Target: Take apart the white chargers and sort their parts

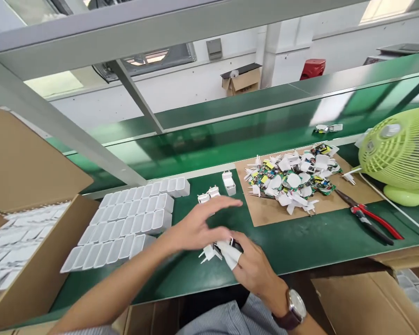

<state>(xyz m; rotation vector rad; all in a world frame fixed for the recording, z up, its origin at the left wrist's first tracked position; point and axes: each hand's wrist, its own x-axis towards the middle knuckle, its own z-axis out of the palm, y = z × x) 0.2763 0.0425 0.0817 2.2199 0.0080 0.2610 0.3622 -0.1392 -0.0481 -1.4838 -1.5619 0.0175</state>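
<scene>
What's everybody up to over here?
At a green bench, someone's right hand seems to hold a small white piece, partly hidden, while the left hand is open close by. White open-topped cases stand in rows to the left. On the right, a heap of white plug parts and circuit boards lies on a brown sheet, with pliers at its edge.

A green conveyor (pixel 195 150) and heaped circuit boards (pixel 285 178) mark a factory.

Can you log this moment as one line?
left hand: open over green table; right hand: at white pronged plug, hold unclear; rows: white rectangular plastic cases
</scene>
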